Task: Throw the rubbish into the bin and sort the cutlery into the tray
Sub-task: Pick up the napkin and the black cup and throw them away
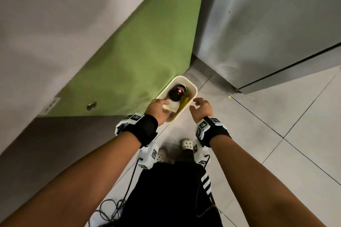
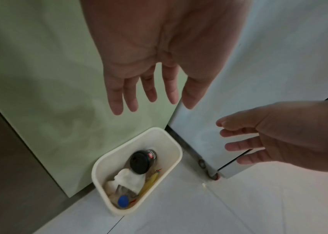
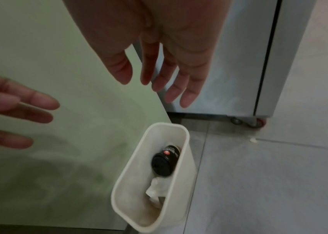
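Note:
A cream bin (image 1: 192, 86) stands on the floor against a green panel. Inside lie a black lidded cup (image 1: 177, 91), a crumpled white tissue (image 1: 175, 106) and a yellow wrapper (image 1: 184, 101). The left wrist view also shows a blue cap (image 2: 123, 201) at the near end of the bin (image 2: 101, 166). My left hand (image 1: 158, 106) hovers over the bin's near left rim, its fingers (image 2: 151, 93) straight and holding nothing. My right hand (image 1: 199, 105) hangs above the right rim, its fingers (image 3: 187, 98) spread and holding nothing. No cutlery or tray is in view.
The green cabinet panel (image 1: 140, 51) is left of the bin. A steel cabinet (image 1: 267, 24) on castors (image 3: 257, 122) stands behind and to the right. A small crumb (image 3: 252, 140) lies on the tiled floor (image 1: 276, 134). My feet in white clogs (image 1: 187, 143) and cables (image 1: 114, 208) are below.

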Demonstrator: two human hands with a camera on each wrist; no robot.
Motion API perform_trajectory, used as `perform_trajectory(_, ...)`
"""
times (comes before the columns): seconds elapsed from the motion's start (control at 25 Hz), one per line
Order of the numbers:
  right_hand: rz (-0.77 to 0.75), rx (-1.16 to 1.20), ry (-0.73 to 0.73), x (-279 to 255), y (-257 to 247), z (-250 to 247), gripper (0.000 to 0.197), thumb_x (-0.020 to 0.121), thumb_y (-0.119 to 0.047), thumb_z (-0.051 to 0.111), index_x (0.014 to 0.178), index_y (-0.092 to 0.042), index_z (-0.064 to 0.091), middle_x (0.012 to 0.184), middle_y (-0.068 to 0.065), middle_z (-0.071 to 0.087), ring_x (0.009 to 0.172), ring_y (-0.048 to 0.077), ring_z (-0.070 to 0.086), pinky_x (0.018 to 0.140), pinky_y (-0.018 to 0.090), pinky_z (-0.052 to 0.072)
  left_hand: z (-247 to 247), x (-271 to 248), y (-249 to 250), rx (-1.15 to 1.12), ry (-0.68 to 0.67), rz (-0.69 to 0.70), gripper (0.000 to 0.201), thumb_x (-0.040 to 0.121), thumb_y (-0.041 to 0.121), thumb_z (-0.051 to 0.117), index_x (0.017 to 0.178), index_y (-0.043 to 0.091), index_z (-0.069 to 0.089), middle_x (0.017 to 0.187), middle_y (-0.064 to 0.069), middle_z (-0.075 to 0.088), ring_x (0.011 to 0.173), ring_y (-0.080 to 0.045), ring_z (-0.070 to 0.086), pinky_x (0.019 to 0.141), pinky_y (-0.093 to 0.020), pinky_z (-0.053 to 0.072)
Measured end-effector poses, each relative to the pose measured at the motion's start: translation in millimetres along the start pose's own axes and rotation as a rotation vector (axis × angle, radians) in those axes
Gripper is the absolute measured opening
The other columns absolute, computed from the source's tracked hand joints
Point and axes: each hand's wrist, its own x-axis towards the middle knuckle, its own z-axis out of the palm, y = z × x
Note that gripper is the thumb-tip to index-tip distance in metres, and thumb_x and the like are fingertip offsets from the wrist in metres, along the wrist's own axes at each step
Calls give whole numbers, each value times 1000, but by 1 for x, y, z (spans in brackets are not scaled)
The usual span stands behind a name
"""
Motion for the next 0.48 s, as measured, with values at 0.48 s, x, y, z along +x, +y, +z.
perform_trajectory(0.48,-687,-80,41,-198,-193,-150,27,83,-8,58,109,-8,63,87,9,64,83,28,63,80,40,55,-179,-250,119,-463,224,328,27,86,7,60,112,14,64,93,6,62,70,0,56,71,-9,45)
